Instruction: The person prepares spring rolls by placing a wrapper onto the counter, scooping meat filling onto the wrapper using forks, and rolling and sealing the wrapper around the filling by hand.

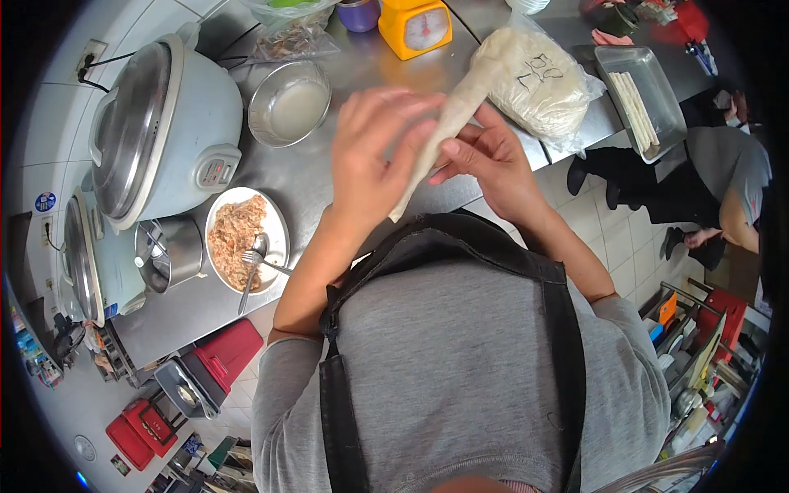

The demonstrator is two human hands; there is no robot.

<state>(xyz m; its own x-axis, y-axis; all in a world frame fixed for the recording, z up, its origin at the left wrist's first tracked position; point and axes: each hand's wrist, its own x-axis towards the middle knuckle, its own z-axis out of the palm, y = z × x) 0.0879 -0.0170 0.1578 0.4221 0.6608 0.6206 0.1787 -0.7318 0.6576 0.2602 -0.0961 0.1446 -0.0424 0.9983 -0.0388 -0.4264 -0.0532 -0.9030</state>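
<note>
A long, pale rolled wrapper, narrowing to a tip near my apron, slants between my hands above the steel counter's front edge. My right hand pinches it with the thumb in front and the fingers bent around behind. On its other side my left hand is smeared by motion, its thumb and fingers against the roll. The roll's upper end overlaps a plastic bag of pale sheets with handwriting on it. Left of my left forearm, a white plate holds a pinkish minced filling, a fork and a spoon.
A metal bowl of whitish liquid stands beside a large cooker. Behind are a yellow scale and a purple container. At right, a metal tray holds several pale rolls. Another person is beyond the counter.
</note>
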